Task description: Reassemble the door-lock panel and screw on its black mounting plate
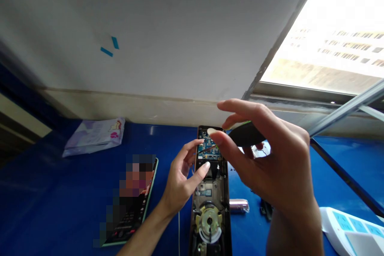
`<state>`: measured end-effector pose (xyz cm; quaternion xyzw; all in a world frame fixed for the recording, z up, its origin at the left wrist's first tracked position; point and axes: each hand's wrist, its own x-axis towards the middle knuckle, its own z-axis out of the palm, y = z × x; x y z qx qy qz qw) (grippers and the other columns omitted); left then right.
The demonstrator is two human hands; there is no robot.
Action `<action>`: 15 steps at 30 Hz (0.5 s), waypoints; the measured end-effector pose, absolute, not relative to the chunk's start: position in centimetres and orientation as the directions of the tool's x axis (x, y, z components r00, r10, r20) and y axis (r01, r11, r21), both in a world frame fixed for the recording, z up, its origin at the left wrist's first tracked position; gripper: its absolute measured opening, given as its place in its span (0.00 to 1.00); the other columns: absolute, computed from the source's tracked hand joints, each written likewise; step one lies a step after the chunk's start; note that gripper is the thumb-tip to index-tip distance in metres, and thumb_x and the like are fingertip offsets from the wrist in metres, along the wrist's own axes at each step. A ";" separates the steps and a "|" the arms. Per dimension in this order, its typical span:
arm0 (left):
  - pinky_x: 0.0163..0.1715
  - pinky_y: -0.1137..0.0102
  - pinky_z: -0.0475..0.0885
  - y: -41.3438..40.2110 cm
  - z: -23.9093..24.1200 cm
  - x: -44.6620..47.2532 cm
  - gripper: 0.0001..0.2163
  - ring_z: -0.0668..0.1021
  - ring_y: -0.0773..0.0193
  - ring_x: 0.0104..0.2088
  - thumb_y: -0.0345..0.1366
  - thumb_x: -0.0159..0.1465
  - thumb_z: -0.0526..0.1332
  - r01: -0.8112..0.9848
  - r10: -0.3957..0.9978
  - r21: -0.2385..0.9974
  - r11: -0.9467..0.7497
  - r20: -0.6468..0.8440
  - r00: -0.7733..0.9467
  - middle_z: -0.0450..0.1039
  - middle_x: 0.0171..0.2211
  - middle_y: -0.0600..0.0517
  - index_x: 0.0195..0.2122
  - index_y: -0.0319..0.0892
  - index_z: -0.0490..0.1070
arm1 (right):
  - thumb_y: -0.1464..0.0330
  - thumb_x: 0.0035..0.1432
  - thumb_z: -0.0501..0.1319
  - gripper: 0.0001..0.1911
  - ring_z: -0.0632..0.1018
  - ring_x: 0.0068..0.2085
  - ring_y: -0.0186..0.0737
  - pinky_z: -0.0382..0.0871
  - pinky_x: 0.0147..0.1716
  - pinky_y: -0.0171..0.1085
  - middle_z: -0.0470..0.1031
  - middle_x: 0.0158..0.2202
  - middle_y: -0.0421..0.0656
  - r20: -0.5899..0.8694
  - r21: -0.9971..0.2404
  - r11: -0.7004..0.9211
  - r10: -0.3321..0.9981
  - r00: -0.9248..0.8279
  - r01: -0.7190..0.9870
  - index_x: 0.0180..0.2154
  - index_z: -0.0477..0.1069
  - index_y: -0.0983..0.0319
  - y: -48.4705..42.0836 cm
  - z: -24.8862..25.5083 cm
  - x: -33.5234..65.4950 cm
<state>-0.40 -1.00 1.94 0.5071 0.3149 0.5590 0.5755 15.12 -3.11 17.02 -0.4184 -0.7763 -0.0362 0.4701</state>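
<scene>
A long, dark, opened electronic device (207,188) lies on the blue table, its insides facing up. It has a blue circuit board (207,144) at the far end and a round yellowish mechanism (209,221) nearer me. My left hand (183,176) grips the device's left edge, thumb over a black part below the board and fingertips by the board. Above its right side, my right hand (267,148) holds a screwdriver (246,135) by its black and green handle. The thin shaft slants left over the board; whether the tip touches it I cannot tell.
Left of the device lies a lit phone (135,204); a white and purple packet (94,136) is by the wall. A shiny pink cylinder (239,205) sits right of the device. A white power strip (354,232) and a slanted metal bar (348,110) are at right.
</scene>
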 end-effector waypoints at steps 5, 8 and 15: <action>0.62 0.58 0.75 -0.9 1.8 -0.3 0.23 0.82 0.48 0.58 0.39 0.64 0.72 -0.337 0.963 0.932 -0.137 0.205 0.175 0.80 0.58 0.42 0.59 0.43 0.72 | 0.73 0.68 0.65 0.13 0.80 0.30 0.33 0.79 0.31 0.35 0.84 0.38 0.39 0.752 -0.353 0.653 0.624 -0.212 0.670 0.52 0.77 0.56 -3.3 16.9 15.3; 0.60 0.58 0.76 -1.0 2.0 -0.4 0.25 0.83 0.48 0.56 0.40 0.62 0.73 -0.343 0.965 0.931 -0.124 0.193 0.177 0.81 0.56 0.42 0.59 0.43 0.72 | 0.77 0.64 0.61 0.24 0.82 0.37 0.37 0.81 0.37 0.38 0.84 0.42 0.42 0.740 -0.362 0.665 0.631 -0.232 0.654 0.60 0.73 0.57 -3.4 17.0 15.2; 0.63 0.58 0.73 -0.9 1.8 -0.4 0.23 0.80 0.47 0.61 0.38 0.65 0.72 -0.328 0.961 0.933 -0.147 0.213 0.175 0.79 0.60 0.42 0.59 0.43 0.72 | 0.68 0.68 0.68 0.07 0.78 0.27 0.32 0.76 0.26 0.36 0.84 0.35 0.39 0.754 -0.334 0.664 0.614 -0.233 0.669 0.48 0.78 0.57 -3.2 17.1 14.9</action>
